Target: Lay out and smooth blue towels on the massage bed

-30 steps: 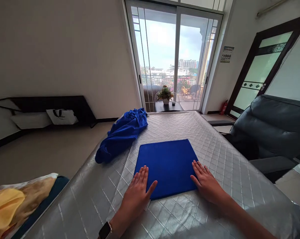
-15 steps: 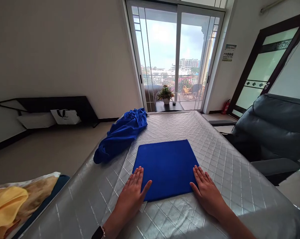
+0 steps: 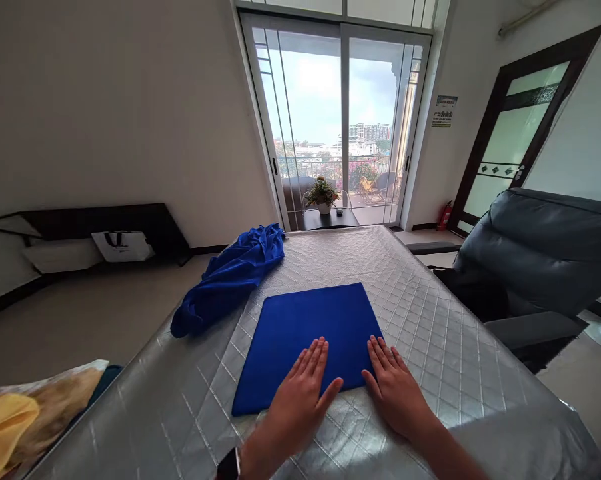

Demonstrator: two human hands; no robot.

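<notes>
A folded blue cloth lies flat on a quilted silver surface, skewed with its near-left corner pointing toward me. My left hand rests palm down on its near edge, fingers spread. My right hand presses on the near-right corner, partly on the cloth and partly on the quilting. A crumpled blue cloth lies in a heap just beyond the folded one, to the left. A smartwatch sits on my left wrist.
A dark leather armchair stands along the right side. Yellow and brown fabric sits at the lower left. Beyond the far edge are a potted plant on a small dark table and glass balcony doors. A white bag leans on the left wall.
My hands have moved closer together on the near edge. The folded cloth has turned slightly, its near-left corner swinging left. The view has shifted a little left.
</notes>
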